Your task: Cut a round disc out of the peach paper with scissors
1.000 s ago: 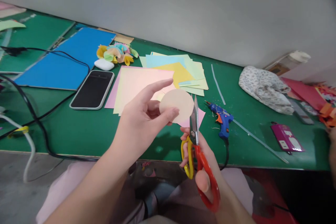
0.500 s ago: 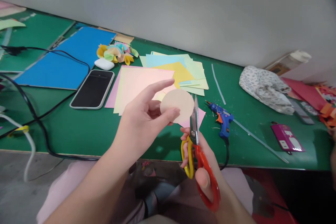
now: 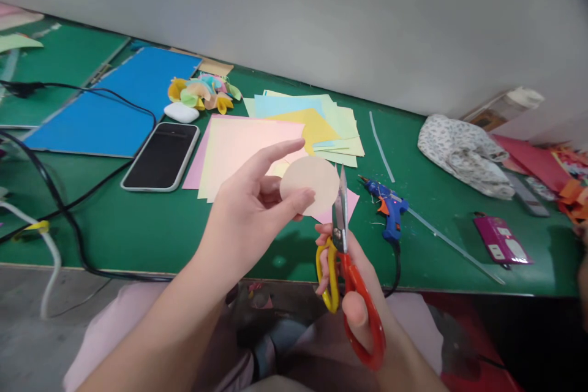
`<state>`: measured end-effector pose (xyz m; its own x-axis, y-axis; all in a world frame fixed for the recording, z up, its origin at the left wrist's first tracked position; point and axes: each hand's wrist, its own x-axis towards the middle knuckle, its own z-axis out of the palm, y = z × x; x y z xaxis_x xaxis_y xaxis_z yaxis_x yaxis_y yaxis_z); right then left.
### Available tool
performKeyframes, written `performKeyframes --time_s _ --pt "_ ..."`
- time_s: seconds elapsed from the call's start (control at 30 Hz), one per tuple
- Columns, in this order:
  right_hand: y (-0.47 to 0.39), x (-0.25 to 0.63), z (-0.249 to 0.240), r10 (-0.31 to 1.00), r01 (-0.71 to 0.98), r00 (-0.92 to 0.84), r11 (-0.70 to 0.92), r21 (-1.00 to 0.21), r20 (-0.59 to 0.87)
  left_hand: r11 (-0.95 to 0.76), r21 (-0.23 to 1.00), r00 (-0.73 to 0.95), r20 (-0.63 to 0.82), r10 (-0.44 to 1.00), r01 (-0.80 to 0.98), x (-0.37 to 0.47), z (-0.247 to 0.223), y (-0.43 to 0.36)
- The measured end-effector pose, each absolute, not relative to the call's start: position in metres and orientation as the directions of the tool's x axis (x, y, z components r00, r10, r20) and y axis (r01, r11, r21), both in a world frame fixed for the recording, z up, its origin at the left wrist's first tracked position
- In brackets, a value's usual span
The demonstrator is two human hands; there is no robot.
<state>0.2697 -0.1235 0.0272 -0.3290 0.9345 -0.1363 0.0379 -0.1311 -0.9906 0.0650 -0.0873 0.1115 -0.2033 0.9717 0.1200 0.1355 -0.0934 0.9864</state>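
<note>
My left hand [image 3: 257, 196] pinches a round cream paper disc [image 3: 312, 180] between thumb and fingers, its index finger stretched out above. In my right hand [image 3: 356, 294] are scissors [image 3: 367, 312] with one red and one yellow handle loop. Their blades point up and stand slightly apart at the disc's right edge. Behind the disc lie stacked sheets of pink and cream paper [image 3: 248, 141], with yellow, blue and pale green sheets [image 3: 321, 125] beyond them.
On the green table [image 3: 184, 233] are a phone [image 3: 160, 156], a white case [image 3: 181, 113], paper petals [image 3: 204, 92], a blue board [image 3: 110, 104], black cables, a blue glue gun [image 3: 388, 205], glue sticks, a purple item [image 3: 500, 239] and a patterned cloth [image 3: 463, 153].
</note>
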Motion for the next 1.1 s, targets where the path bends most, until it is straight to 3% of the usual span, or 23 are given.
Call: performKeyframes --time_s 1.1 --pt "-0.133 0.262 0.046 0.956 -0.002 -0.257 -0.148 -0.989 -0.143 -0.085 0.991 -0.282 0.112 0.953 0.107 0.063 0.113 -0.087"
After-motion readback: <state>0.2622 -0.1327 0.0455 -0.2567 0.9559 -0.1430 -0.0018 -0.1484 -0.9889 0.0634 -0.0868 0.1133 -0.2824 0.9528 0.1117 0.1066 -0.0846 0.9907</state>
